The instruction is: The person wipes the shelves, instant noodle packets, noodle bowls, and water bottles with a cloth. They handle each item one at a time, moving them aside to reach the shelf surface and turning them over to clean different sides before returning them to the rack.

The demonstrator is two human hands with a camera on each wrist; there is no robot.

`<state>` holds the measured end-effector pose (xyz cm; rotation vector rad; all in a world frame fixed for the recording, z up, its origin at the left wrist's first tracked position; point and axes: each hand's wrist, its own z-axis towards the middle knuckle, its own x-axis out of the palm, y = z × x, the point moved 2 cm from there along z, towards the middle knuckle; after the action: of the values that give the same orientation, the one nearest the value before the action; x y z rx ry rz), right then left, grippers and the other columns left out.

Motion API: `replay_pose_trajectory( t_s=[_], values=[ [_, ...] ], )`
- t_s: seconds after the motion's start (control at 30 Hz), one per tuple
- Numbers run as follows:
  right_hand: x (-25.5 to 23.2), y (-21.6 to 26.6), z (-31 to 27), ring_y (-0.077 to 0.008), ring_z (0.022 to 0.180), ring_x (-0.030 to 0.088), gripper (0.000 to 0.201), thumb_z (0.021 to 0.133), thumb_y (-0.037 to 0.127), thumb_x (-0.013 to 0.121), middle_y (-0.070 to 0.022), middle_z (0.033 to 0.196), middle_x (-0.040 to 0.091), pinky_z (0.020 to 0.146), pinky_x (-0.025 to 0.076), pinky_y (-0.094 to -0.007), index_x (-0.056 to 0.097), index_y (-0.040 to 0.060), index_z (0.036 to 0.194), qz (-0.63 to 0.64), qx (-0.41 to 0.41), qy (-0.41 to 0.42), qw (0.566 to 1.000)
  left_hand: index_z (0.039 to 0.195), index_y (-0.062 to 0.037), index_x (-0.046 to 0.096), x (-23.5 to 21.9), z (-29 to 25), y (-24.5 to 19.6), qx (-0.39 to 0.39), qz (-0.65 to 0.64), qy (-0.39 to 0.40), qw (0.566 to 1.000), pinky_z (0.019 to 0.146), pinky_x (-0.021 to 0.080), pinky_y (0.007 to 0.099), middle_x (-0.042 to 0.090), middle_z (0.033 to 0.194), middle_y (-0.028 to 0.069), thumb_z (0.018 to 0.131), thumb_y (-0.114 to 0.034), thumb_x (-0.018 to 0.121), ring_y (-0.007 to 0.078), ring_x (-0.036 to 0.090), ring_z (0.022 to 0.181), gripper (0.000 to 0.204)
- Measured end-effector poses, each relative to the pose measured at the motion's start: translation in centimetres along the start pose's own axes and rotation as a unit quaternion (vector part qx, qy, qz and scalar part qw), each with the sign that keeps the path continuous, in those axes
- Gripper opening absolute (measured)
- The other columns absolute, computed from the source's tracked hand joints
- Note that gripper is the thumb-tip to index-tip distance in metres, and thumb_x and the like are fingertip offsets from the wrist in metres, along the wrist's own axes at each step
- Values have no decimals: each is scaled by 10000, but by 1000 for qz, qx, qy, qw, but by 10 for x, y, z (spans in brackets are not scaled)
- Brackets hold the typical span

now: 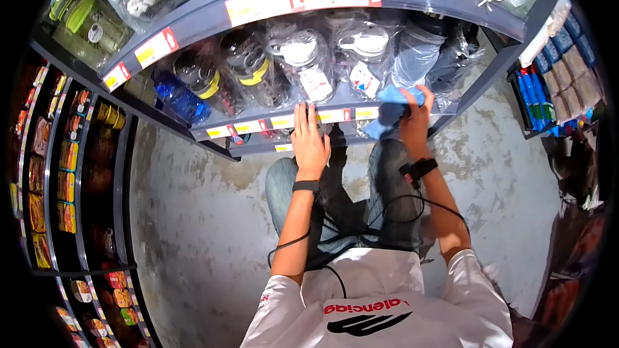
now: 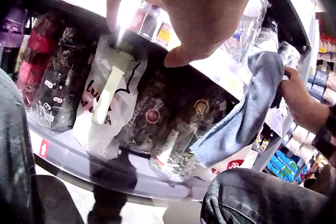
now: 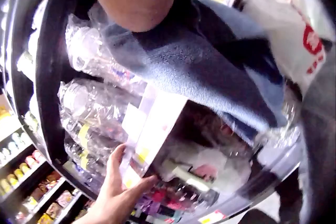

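Observation:
My right hand (image 1: 416, 122) grips a blue cloth (image 1: 385, 119) at the right end of the shelf's front edge. The cloth hangs down past the edge in the left wrist view, over the bottles of the lower shelf. My left hand (image 1: 309, 145) rests on the price-label strip (image 1: 329, 116) with its fingers fairly straight, and holds nothing loose. Just behind the strip stand plastic-wrapped bottles: a white-lidded bottle (image 1: 309, 64), a second one (image 1: 364, 58) and a dark bottle with a yellow band (image 1: 251, 67). A light blue wrapped bottle (image 1: 416, 51) stands behind the right hand.
On the lower shelf are several wrapped bottles, including a red one (image 2: 39, 56) and a white bag (image 2: 107, 98) with a pale green strap. An upper shelf (image 1: 258, 3) juts out above. Food racks (image 1: 71, 180) flank the left; stacked packages (image 1: 570, 77) stand at the right.

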<state>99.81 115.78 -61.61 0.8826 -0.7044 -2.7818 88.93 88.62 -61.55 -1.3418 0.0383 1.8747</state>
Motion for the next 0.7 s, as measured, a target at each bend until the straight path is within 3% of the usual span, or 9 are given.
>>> replay_pose_trajectory(
  t_s=[0.07,0.13,0.23,0.27,0.37,0.53,0.63,0.67,0.7],
  values=[
    [-4,-15,1,-473,1220,522,803,651,-77,635,-229,1357,477,1017,459,-521,520,159,1410,28,-6,17,999,1589,-49,293,5,-1,1,-4,13,1,1000,1083,431,480,271,1660,169,810,-114,752,347,241,1557,906],
    [-11,-11,9,-466,1238,522,824,657,-43,667,-217,1348,527,1032,452,-523,509,166,1439,-114,-103,30,988,1586,-38,297,8,1,0,-11,16,-7,1000,1084,431,478,274,1656,173,817,-134,751,348,224,1563,898],
    [-4,10,3,-454,1240,525,785,677,6,689,-209,1329,554,1034,453,-526,506,134,1429,-60,-82,77,992,1581,-27,287,12,2,-6,-22,14,-15,1000,1097,432,490,278,1645,199,812,-129,751,376,232,1553,905],
    [1,16,3,-448,1237,515,754,682,73,711,-211,1328,539,1049,430,-533,494,76,1404,-71,-98,62,991,1579,-25,276,12,2,-6,-20,9,-22,1000,1109,433,502,281,1636,221,802,-115,753,401,246,1541,916],
    [21,33,0,-433,1235,502,748,679,134,732,-208,1316,528,1072,397,-538,482,43,1379,-79,-80,74,991,1577,-23,280,11,1,-5,-16,33,-10,999,1104,440,501,290,1631,218,802,-128,753,400,251,1539,914],
    [35,35,-2,-415,1212,518,732,681,185,768,-191,1282,547,1064,385,-532,495,52,1348,-71,-107,30,991,1583,-44,311,8,0,0,-15,57,9,998,1060,446,465,305,1645,160,813,-177,777,325,237,1562,910],
    [17,8,4,-407,1183,545,676,677,163,768,-185,1235,577,1044,396,-521,536,38,1300,-70,-164,76,981,1585,-42,305,5,0,3,-5,58,17,998,1063,442,464,310,1643,161,813,-181,778,320,237,1563,916],
    [8,-9,5,-403,1174,554,645,667,147,767,-183,1219,586,1033,402,-513,558,31,1265,-120,-121,112,979,1589,-41,299,4,0,3,-4,61,17,998,1065,437,461,309,1644,169,813,-186,778,316,236,1564,923],
    [-1,-25,5,-400,1165,562,613,656,132,766,-182,1204,595,1023,408,-504,581,25,1231,-171,-81,149,971,1591,-46,287,2,0,2,-1,36,13,999,1086,427,494,315,1627,198,795,-149,763,365,250,1551,933]
  ],
)
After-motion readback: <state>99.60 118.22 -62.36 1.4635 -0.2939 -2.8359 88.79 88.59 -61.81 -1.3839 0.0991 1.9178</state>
